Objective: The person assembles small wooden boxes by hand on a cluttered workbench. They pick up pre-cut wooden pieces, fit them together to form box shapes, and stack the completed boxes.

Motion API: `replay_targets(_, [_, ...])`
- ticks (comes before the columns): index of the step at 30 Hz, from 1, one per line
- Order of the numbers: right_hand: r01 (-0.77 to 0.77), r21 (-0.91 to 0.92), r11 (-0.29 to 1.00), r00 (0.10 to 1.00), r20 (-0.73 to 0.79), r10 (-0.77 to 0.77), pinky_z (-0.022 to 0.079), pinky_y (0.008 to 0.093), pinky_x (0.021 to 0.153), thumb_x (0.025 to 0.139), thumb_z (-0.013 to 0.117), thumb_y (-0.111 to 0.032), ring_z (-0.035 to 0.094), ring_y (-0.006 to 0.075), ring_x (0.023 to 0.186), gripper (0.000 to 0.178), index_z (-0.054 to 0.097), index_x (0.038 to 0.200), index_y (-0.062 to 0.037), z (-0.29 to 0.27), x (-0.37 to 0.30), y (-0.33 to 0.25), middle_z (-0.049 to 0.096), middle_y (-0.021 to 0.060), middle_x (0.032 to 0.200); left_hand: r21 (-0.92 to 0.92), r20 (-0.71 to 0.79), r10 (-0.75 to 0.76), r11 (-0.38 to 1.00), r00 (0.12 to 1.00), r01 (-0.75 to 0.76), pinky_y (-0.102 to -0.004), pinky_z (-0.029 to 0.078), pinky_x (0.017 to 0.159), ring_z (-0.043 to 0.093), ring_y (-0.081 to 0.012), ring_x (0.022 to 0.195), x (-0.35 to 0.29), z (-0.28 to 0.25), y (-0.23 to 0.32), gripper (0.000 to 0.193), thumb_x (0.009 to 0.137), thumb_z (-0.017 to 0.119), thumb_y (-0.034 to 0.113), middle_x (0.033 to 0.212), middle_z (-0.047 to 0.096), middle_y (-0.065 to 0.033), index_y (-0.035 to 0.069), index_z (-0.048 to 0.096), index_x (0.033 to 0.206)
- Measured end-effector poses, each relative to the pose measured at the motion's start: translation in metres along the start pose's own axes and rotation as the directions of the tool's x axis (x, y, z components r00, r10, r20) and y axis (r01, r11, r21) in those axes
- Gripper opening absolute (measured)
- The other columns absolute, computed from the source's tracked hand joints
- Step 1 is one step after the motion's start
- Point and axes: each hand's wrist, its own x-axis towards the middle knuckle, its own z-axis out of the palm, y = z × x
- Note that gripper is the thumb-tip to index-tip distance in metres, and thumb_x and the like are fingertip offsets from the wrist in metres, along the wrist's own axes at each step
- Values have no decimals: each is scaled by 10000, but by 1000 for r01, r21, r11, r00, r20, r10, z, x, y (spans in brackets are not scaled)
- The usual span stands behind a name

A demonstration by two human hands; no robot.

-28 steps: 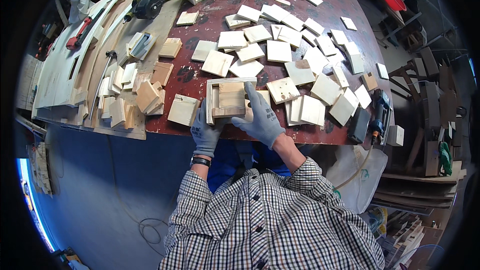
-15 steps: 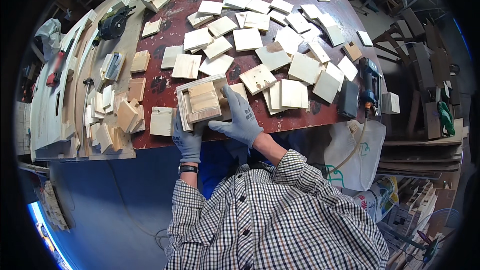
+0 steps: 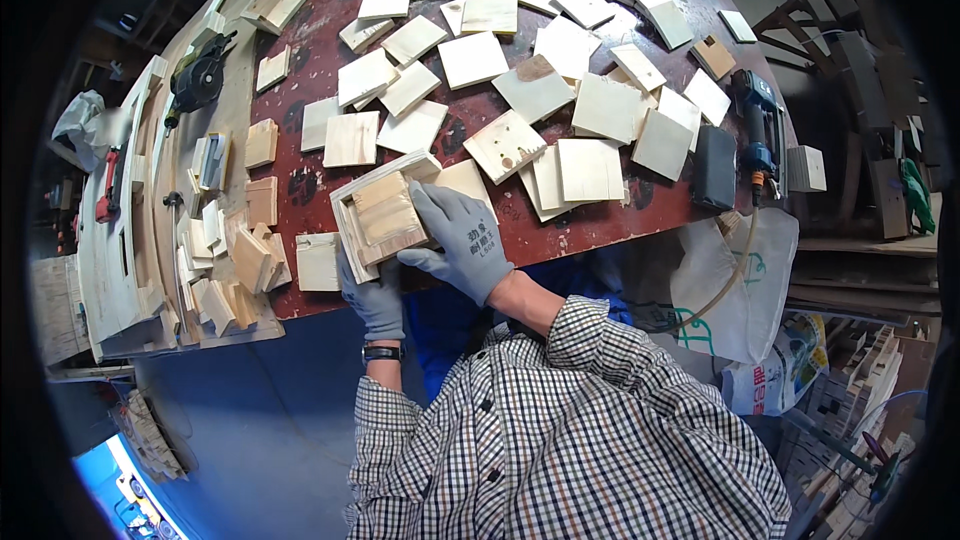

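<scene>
Both my hands wear grey gloves and hold a small wooden box-like assembly (image 3: 388,212) at the near edge of the red table. A square block face stands out from its front, inside a frame of pale boards. My left hand (image 3: 374,302) grips it from below at its near left side; some of those fingers are hidden behind the wood. My right hand (image 3: 462,240) is closed on the right side, thumb at the lower corner and fingers over the upper edge. A loose square board (image 3: 319,262) lies left of my left hand, and another board (image 3: 466,183) lies behind my right hand.
Many pale wooden squares (image 3: 474,60) lie scattered and overlapping over the red table (image 3: 300,110). A nail gun (image 3: 758,130) with a hose rests at the right edge. Small offcuts (image 3: 250,255), a tape measure (image 3: 203,78) and a red-handled tool (image 3: 107,190) are on the left.
The assembly is tilted further in my hands, so less of its framed opening shows. My right fingers have shifted closer over its side. The whole view has swung a little.
</scene>
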Motion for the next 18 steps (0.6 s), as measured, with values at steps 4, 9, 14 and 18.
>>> replay_targets(4, [27, -40, 999, 1000, -5, -27, 438, 481, 1055, 963, 620, -631, 572, 339, 1275, 849, 475, 1543, -28, 1, 0, 0, 579, 162, 1376, 9, 14, 14, 1000, 1000, -15, -541, 446, 1147, 551, -475, 1374, -2, -2, -2, 861, 920, 797, 526, 1522, 543, -274, -18, 496, 1516])
replay_targets(9, [42, -82, 996, 999, -14, -43, 453, 475, 1059, 938, 671, -644, 595, 353, 1262, 962, 409, 1581, 22, 3, 0, 0, 580, 207, 1398, 7, 5, 5, 1000, 1000, -5, -537, 456, 1142, 553, -468, 1376, -2, -4, 4, 847, 932, 785, 523, 1518, 545, -270, -12, 493, 1519])
replay_targets(14, [50, -18, 999, 998, -25, -50, 474, 501, 1044, 869, 767, -626, 596, 400, 1263, 1069, 357, 1601, 36, 1, 3, -3, 562, 260, 1423, 73, -5, 25, 997, 1000, -25, -540, 475, 1126, 555, -461, 1374, -1, -2, 8, 798, 931, 788, 463, 1531, 536, -255, 4, 496, 1516])
replay_targets(18, [94, 56, 994, 995, -41, -92, 502, 526, 1009, 775, 844, -589, 612, 433, 1208, 1132, 363, 1613, 1, 8, 6, 0, 539, 273, 1437, 123, -16, 63, 991, 998, -60, -545, 492, 1105, 572, -468, 1343, -1, 0, 6, 743, 930, 776, 414, 1509, 555, -252, 2, 519, 1492])
